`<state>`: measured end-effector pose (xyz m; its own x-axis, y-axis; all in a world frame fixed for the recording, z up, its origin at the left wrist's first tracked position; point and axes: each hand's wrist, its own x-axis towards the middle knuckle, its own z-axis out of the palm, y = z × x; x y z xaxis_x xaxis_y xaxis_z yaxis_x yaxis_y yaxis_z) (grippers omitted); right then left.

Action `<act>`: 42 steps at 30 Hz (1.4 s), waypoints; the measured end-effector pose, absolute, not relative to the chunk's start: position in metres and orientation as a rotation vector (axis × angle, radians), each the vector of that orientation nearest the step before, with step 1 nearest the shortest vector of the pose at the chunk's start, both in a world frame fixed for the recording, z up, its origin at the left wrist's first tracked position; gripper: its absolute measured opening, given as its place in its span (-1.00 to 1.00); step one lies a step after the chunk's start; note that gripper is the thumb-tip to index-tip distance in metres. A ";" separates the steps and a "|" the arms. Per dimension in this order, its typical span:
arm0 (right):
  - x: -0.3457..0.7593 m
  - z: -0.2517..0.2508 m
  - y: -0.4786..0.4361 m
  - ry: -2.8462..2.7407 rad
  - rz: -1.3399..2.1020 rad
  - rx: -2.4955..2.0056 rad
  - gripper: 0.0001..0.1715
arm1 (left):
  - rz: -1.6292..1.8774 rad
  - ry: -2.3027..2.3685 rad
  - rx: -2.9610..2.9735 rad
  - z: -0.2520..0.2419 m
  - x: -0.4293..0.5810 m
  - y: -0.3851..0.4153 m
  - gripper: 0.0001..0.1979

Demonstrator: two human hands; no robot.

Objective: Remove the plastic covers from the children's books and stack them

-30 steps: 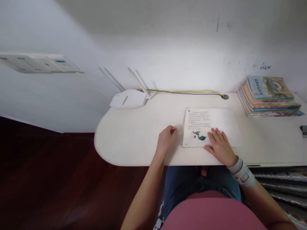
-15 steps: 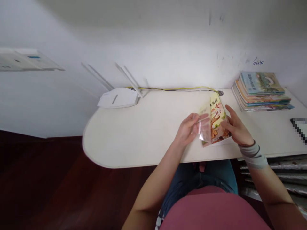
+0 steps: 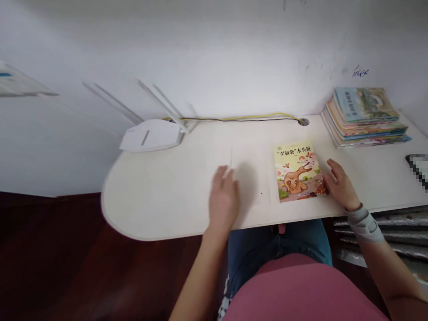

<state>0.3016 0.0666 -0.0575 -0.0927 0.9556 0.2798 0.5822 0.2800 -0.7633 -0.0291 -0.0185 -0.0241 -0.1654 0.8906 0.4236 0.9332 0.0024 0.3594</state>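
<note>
A picture book with a yellow cover and a brown cartoon figure lies flat on the white desk. At its right edge is my right hand, thumb at the cover's lower right side and fingers apart, not gripping it. My left hand is left of the book over the desk, blurred by motion, with its fingers somewhat apart. Between that hand and the book, faint edges suggest a clear plastic sheet on the desk. Whether my left fingers touch the sheet cannot be made out.
A stack of thin books stands at the back right. A white router with antennas sits at the back left. Yellow and black cables run along the wall to a hole. A dark-edged device is at the far right.
My left hand has moved left, away from the book, with the clear plastic it was pinching. The book, tilted up before, now lies flat. My right hand has loosened from it.
</note>
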 end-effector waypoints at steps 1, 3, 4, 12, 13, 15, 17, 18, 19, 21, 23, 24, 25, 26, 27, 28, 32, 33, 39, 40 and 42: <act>0.303 -0.057 0.066 -1.817 0.570 -1.402 -0.32 | -0.904 -2.088 -2.187 -0.027 -0.014 -0.013 -0.63; 0.304 -0.054 0.065 -1.861 0.565 -1.393 -0.30 | -0.870 -1.996 -2.486 -0.035 0.014 -0.002 -0.60; 0.304 -0.053 0.064 -1.868 0.577 -1.383 -0.29 | -0.835 -1.993 -2.552 -0.040 0.025 0.004 -0.57; 0.292 -0.037 0.057 -1.638 0.883 -1.198 -0.47 | -0.469 -1.948 -2.641 -0.061 0.037 0.015 -0.30; 0.289 -0.033 0.058 -1.582 0.936 -1.127 -0.51 | -0.449 -1.949 -2.629 -0.060 0.037 0.014 -0.30; 0.279 -0.022 0.063 -1.537 0.981 -1.001 -0.56 | -0.410 -1.955 -2.604 -0.059 0.039 0.013 -0.29; 0.265 -0.008 0.069 -1.647 0.915 -0.931 -0.59 | -0.380 -1.960 -2.582 -0.058 0.043 0.013 -0.27; 0.255 -0.001 0.071 -1.740 0.848 -0.909 -0.59 | -0.369 -1.962 -2.570 -0.058 0.045 0.013 -0.26; 0.244 0.007 0.074 -1.839 0.784 -0.879 -0.58 | -0.361 -1.960 -2.562 -0.058 0.046 0.013 -0.25; 0.219 0.019 0.078 -1.999 0.695 -0.802 -0.53 | -0.349 -1.934 -2.570 -0.057 0.045 0.014 -0.24; 0.194 0.025 0.080 -2.146 0.629 -0.731 -0.47 | -0.324 -1.832 -2.656 -0.053 0.035 0.018 -0.26; 0.183 0.026 0.080 -2.230 0.583 -0.712 -0.45 | -0.311 -1.773 -2.701 -0.050 0.027 0.020 -0.29; 0.173 0.025 0.080 -2.320 0.524 -0.713 -0.44 | -0.302 -1.730 -2.724 -0.047 0.016 0.023 -0.32; 0.165 0.023 0.080 -2.411 0.452 -0.733 -0.43 | -0.297 -1.719 -2.715 -0.044 0.004 0.027 -0.34; 0.158 0.019 0.081 -2.494 0.377 -0.766 -0.43 | -0.295 -1.748 -2.669 -0.041 -0.009 0.030 -0.34; 0.153 0.014 0.081 -2.564 0.303 -0.802 -0.42 | -0.293 -1.807 -2.600 -0.039 -0.022 0.033 -0.32; 0.143 -0.007 0.082 -2.685 0.087 -0.912 -0.43 | -0.224 -2.004 -2.460 -0.042 -0.056 0.040 -0.29; 0.142 -0.012 0.082 -2.691 0.047 -0.932 -0.44 | -0.220 -2.022 -2.450 -0.044 -0.059 0.040 -0.29; 0.132 -0.024 0.080 -2.734 -0.026 -0.970 -0.44 | -0.302 -2.100 -2.334 -0.048 -0.052 0.034 -0.32; 0.129 -0.024 0.079 -2.729 -0.008 -0.968 -0.44 | -0.306 -2.104 -2.328 -0.047 -0.052 0.033 -0.32; 0.122 -0.024 0.078 -2.716 0.041 -0.962 -0.44 | -0.304 -2.111 -2.318 -0.047 -0.051 0.032 -0.31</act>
